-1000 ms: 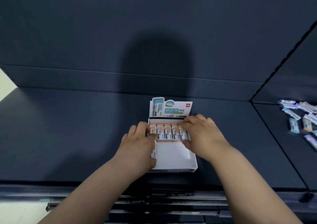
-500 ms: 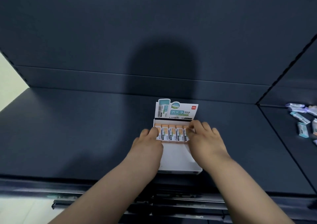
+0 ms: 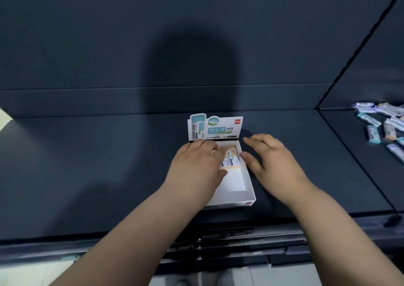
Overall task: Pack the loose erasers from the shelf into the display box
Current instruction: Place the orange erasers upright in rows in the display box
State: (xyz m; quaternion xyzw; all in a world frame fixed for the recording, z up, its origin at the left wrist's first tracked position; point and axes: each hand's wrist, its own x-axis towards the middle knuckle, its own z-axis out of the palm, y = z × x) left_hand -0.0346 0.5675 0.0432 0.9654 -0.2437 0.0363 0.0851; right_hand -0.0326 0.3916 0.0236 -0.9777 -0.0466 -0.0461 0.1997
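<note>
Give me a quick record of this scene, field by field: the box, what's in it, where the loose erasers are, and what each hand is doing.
display box: white display box on the dark shelf, header card upright at the back
contents: orange-sleeved erasers at the back end; near end bare
loose erasers: pile of loose erasers on the shelf section far right
left hand: left hand inside the box, resting on the erasers, partly hiding them
right hand: right hand open, at the box's right wall, holding nothing
</note>
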